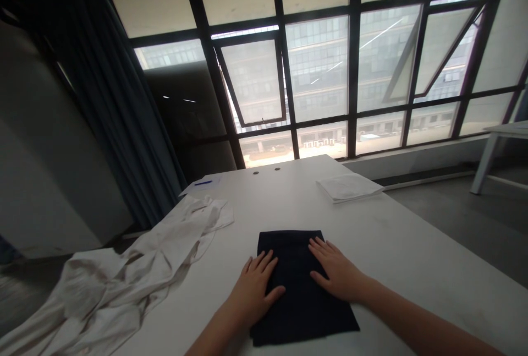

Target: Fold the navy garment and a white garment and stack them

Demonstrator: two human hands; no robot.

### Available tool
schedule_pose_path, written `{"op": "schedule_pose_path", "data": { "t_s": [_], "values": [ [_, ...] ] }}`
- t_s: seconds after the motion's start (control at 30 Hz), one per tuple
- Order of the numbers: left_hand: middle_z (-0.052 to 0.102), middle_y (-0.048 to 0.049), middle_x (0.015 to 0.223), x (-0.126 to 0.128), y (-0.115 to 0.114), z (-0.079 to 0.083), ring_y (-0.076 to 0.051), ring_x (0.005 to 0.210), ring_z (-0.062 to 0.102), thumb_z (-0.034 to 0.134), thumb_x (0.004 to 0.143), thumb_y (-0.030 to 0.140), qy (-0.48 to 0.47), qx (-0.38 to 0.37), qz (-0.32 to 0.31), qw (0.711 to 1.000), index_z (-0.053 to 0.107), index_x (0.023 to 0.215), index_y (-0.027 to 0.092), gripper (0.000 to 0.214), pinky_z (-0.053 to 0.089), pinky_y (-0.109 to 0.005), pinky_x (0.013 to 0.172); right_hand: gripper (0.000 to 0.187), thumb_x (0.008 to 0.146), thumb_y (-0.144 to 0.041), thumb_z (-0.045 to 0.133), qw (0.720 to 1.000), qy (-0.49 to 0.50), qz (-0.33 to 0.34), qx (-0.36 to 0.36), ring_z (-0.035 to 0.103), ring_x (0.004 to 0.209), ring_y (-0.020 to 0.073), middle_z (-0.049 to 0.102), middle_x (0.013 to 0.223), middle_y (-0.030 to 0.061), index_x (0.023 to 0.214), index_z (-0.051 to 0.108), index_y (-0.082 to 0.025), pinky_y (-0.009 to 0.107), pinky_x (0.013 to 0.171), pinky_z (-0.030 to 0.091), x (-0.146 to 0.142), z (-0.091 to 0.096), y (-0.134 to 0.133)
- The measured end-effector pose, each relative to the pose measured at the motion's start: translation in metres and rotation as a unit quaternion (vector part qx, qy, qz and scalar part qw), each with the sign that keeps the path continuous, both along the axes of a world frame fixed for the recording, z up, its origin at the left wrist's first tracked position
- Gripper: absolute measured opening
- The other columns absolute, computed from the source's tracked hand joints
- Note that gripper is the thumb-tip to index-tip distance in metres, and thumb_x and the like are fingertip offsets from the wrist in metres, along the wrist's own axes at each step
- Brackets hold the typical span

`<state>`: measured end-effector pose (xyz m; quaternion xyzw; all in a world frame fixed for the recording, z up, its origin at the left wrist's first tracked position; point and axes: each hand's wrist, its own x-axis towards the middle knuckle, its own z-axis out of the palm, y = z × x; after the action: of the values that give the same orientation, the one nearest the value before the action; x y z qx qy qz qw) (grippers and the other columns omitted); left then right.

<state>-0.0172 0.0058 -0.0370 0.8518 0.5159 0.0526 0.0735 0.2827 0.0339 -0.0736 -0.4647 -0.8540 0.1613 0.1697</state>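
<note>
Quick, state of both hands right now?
Left hand: open, resting on the left side of the dark navy, rectangular folded cloth, gripping nothing.
Right hand: open, resting on the cloth's right side, gripping nothing.

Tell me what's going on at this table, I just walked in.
A person has both bare hands on a flat, dark navy, folded piece of fabric on a white rectangular table. The left hand rests on its left side and the right hand on its right, with fingers spread rather than gripping. A crumpled off-white cloth lies along the left, partly over the table's edge, and a folded white cloth sits farther back on the right.
</note>
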Motion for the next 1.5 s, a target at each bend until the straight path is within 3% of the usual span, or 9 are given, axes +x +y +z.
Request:
{"op": "schedule_pose_path", "data": {
  "t_s": [0.13,0.3,0.5,0.7,1.0,1.1,1.2,1.37,1.5],
  "values": [
    [0.034,-0.005,0.161,0.003,0.018,0.005,-0.029,0.147,0.029,0.05,0.095,0.058,-0.014,0.056,0.024,0.998,0.042,0.15,0.029,0.063,0.025,-0.048,0.119,0.072,0.094,-0.057,0.043,0.999,0.019,-0.034,0.0,0.018,0.151,0.0269,0.027,0.163,0.0084,0.155,0.035,-0.018,0.047,0.124,0.012,-0.001,-0.005,0.008],
    [0.049,-0.0123,0.15,0.004,0.077,0.007,-0.029,0.139,0.041,0.051,0.095,0.045,-0.084,0.069,0.088,0.99,0.051,0.143,0.017,0.055,0.027,-0.043,0.116,0.072,0.095,-0.058,0.041,0.999,0.0,-0.034,0.0,0.016,0.152,0.0265,0.025,0.163,0.0087,0.155,0.035,-0.019,0.047,0.124,0.01,-0.003,-0.001,0.009],
    [0.072,-0.0081,0.107,-0.002,0.119,0.001,-0.022,0.103,0.065,0.045,0.099,0.038,-0.127,0.05,0.116,0.984,0.071,0.102,0.018,0.033,0.045,-0.03,0.092,0.071,0.095,-0.059,0.04,0.999,-0.006,-0.032,-0.001,0.018,0.151,0.0267,0.026,0.163,0.0084,0.155,0.036,-0.019,0.047,0.124,0.01,-0.003,0.004,0.006],
    [0.072,-0.005,0.095,0.005,0.114,-0.005,-0.02,0.09,0.066,0.036,0.104,0.043,-0.152,0.067,0.146,0.975,0.065,0.096,0.021,0.038,0.044,-0.028,0.081,0.071,0.096,-0.059,0.039,1.0,-0.004,-0.029,-0.007,0.017,0.152,0.027,0.025,0.163,0.0087,0.155,0.035,-0.019,0.047,0.124,0.009,-0.003,0.004,0.008],
    [0.072,-0.0088,0.093,0.004,0.108,-0.009,-0.024,0.089,0.067,0.047,0.101,0.036,-0.095,0.072,0.223,0.968,0.064,0.102,0.019,0.024,0.045,-0.032,0.077,0.071,0.097,-0.061,0.037,1.0,-0.017,-0.018,-0.014,0.016,0.152,0.0264,0.023,0.164,0.0076,0.156,0.033,-0.022,0.048,0.124,0.008,-0.004,0.003,0.008],
    [0.065,-0.0149,0.118,0.016,0.096,0.003,-0.029,0.112,0.06,0.044,0.1,0.025,-0.074,0.114,0.192,0.972,0.057,0.124,0.017,0.029,0.043,-0.041,0.094,0.071,0.097,-0.06,0.037,1.0,-0.019,-0.02,-0.013,0.015,0.152,0.0266,0.023,0.164,0.0076,0.156,0.033,-0.022,0.048,0.124,0.008,-0.004,0.003,0.008],
    [0.055,-0.0111,0.138,0.041,0.082,0.008,-0.027,0.131,0.048,0.041,0.1,0.024,-0.064,0.134,0.109,0.983,0.052,0.134,0.022,0.036,0.032,-0.041,0.112,0.071,0.096,-0.06,0.037,1.0,-0.023,-0.02,-0.007,0.016,0.152,0.0269,0.024,0.164,0.0081,0.155,0.034,-0.021,0.048,0.124,0.007,-0.005,0.001,0.009],
    [0.039,-0.0083,0.158,0.074,0.067,-0.012,-0.027,0.147,0.03,0.036,0.101,0.045,-0.025,0.072,-0.013,0.997,0.039,0.151,0.02,0.056,0.021,-0.043,0.121,0.074,0.098,-0.059,0.033,0.999,-0.014,-0.032,-0.009,0.019,0.151,0.0257,0.028,0.162,0.0099,0.158,0.027,-0.016,0.046,0.124,0.01,-0.004,-0.004,0.011],
    [0.025,-0.012,0.163,0.063,0.067,-0.026,-0.028,0.151,0.019,0.029,0.1,0.058,0.002,0.034,0.01,0.999,0.03,0.156,0.012,0.073,0.016,-0.046,0.123,0.075,0.098,-0.058,0.031,0.999,-0.018,-0.045,-0.008,0.02,0.151,0.0243,0.029,0.162,0.0105,0.158,0.024,-0.013,0.044,0.124,0.01,-0.005,-0.004,0.012]
  ]
}}
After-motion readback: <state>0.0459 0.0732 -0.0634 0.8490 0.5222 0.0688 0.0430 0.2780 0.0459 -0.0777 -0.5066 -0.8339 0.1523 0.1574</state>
